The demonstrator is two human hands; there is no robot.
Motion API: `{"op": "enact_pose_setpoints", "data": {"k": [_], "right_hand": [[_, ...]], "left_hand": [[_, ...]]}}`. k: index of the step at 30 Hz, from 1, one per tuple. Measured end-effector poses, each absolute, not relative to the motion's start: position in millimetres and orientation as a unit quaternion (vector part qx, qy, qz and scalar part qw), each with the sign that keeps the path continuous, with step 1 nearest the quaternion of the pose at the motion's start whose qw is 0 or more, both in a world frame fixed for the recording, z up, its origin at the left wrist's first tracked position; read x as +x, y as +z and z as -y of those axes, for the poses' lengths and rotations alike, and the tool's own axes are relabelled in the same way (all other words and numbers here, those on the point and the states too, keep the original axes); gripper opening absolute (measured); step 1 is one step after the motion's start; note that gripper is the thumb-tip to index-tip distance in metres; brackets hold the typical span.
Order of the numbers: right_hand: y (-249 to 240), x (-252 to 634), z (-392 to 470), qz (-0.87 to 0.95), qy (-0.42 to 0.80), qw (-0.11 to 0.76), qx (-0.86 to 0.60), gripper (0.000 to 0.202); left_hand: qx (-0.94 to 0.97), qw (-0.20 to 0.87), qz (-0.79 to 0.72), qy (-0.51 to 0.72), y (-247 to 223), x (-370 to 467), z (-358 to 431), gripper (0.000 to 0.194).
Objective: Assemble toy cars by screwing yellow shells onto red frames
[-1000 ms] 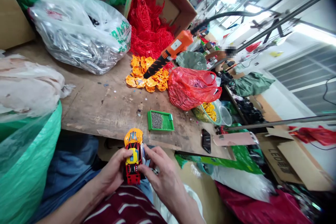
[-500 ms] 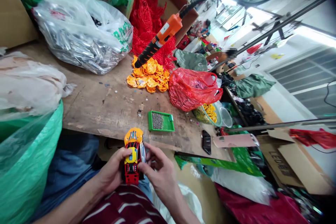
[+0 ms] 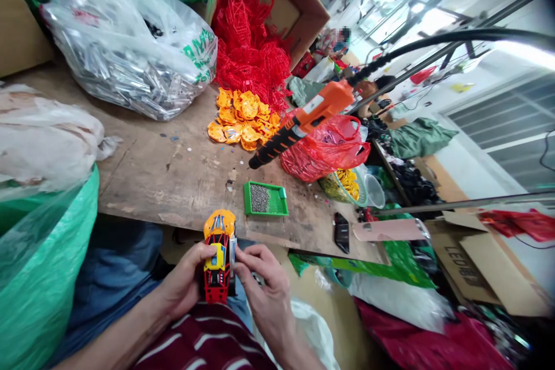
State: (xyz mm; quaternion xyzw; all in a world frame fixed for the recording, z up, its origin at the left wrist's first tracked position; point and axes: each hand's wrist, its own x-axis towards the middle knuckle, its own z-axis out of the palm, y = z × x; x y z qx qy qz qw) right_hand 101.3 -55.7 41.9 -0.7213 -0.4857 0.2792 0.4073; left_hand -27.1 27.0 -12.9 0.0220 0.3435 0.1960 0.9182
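A toy car (image 3: pixel 220 224) with an orange front, a yellow roof and a red frame is in my left hand (image 3: pixel 188 277), just off the near edge of the workbench. My left thumb lies on the yellow roof. Along the car's right side runs a silver strip-like part (image 3: pixel 233 250). My right hand (image 3: pixel 265 280) pinches this part between thumb and fingers, against the car. Its lower end is covered by my fingers. A green tray (image 3: pixel 280 202) of small metal screws (image 3: pixel 259 199) sits on the bench beyond my hands.
An orange and black electric screwdriver (image 3: pixel 303 121) hangs over the bench. Behind it are orange car shells (image 3: pixel 247 115), red frames (image 3: pixel 249 63) by an open carton, and a red bag (image 3: pixel 321 150). A clear bag of silver parts (image 3: pixel 134 69) stands left; a phone (image 3: pixel 341 232) lies right.
The hanging screwdriver has swung to the right and nearer to me, away from the orange shells. My right fingers have shifted along the silver part. The car stays almost in place.
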Motion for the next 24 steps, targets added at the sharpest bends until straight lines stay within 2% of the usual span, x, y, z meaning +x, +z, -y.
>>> {"op": "enact_pose_setpoints", "data": {"k": [4, 5, 9, 11, 16, 24], "right_hand": [[32.5, 106.1, 51.8, 0.386, 0.321, 0.452, -0.738, 0.010], [29.9, 107.9, 49.6, 0.347, 0.337, 0.469, -0.739, 0.014], [26.2, 118.2, 38.1, 0.241, 0.407, 0.499, -0.726, 0.064], [28.9, 124.2, 33.0, 0.239, 0.474, 0.488, -0.693, 0.077], [36.9, 135.4, 24.9, 0.285, 0.637, 0.424, -0.578, 0.057], [37.6, 136.1, 13.0, 0.329, 0.653, 0.416, -0.540, 0.036]], "left_hand": [[0.036, 0.914, -0.354, 0.195, -13.3, -26.5, -25.2, 0.017], [0.039, 0.914, -0.353, 0.195, -13.4, -26.3, -24.5, 0.017], [0.057, 0.921, -0.332, 0.195, -12.2, -26.7, -22.4, 0.026], [0.059, 0.925, -0.324, 0.191, -10.8, -27.8, -21.9, 0.028], [0.043, 0.941, -0.294, 0.161, -8.5, -31.7, -23.2, 0.032], [0.042, 0.951, -0.257, 0.168, -1.7, -35.4, -29.3, 0.027]]}}
